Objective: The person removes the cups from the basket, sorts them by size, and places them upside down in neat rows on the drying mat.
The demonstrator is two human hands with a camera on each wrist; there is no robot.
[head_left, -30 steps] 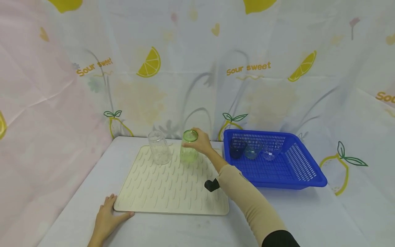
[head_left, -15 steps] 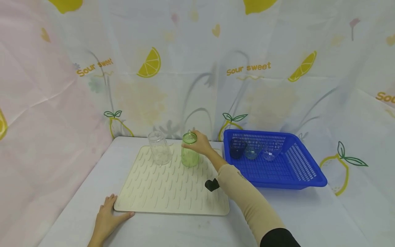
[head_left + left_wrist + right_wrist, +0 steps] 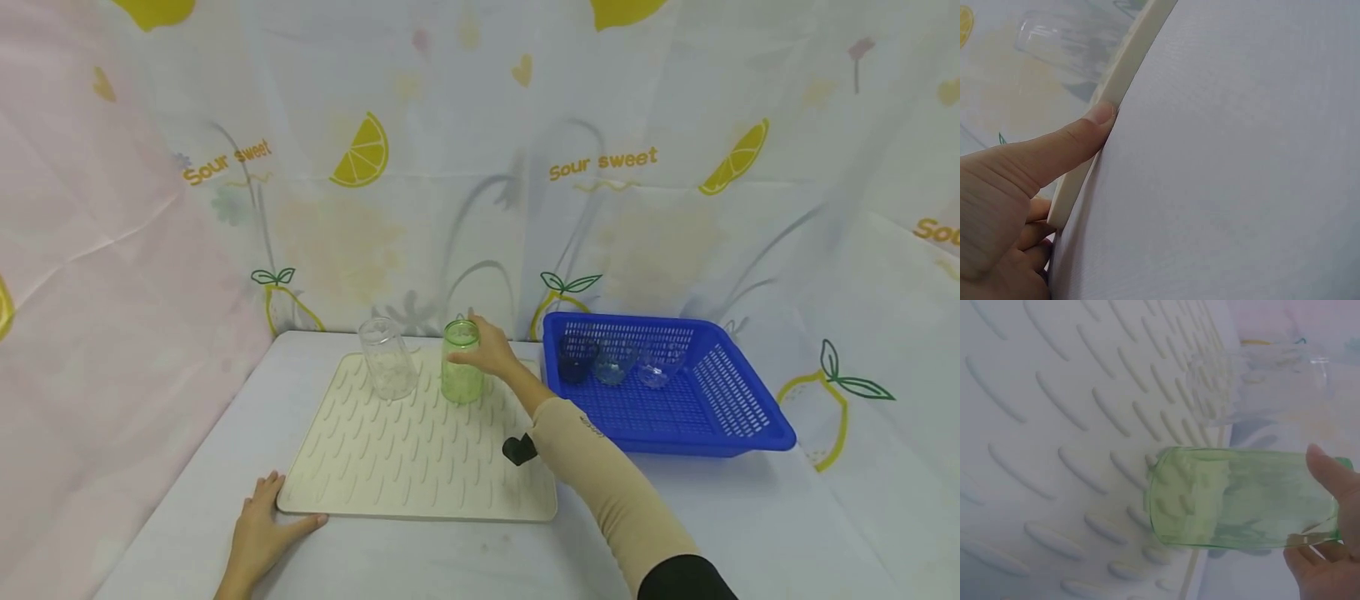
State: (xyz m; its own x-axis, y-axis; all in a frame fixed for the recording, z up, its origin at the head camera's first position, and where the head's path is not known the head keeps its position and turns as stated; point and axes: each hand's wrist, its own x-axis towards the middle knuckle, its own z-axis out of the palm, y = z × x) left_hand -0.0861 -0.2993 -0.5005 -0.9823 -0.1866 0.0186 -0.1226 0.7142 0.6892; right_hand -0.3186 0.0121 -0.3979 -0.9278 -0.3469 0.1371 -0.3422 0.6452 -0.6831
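Observation:
A green clear glass (image 3: 462, 379) stands on end on the cream ridged mat (image 3: 405, 475), near its back edge. My right hand (image 3: 489, 348) is around the upper part of this glass, thumb on the near side and fingers behind. In the right wrist view the thumb and fingers (image 3: 1304, 565) lie loosely at either side of the glass's upper end. At the mat's front left corner rests my left hand (image 3: 258, 533), fingers spread. Its thumb (image 3: 1100, 114) touches the mat's edge in the left wrist view. A colourless glass (image 3: 390, 367) stands left of the green one.
A blue plastic basket (image 3: 675, 421) sits right of the mat. Inside are a dark blue glass cup (image 3: 574, 367), a pale bluish cup (image 3: 611, 369) and a clear cup (image 3: 654, 373). A lemon-print cloth (image 3: 450, 233) hangs behind the white table (image 3: 420, 562).
The green glass has come down slightly and now stands still on the mat. My right thumb and fingers have loosened and shifted a little to the right. My left hand stays in place.

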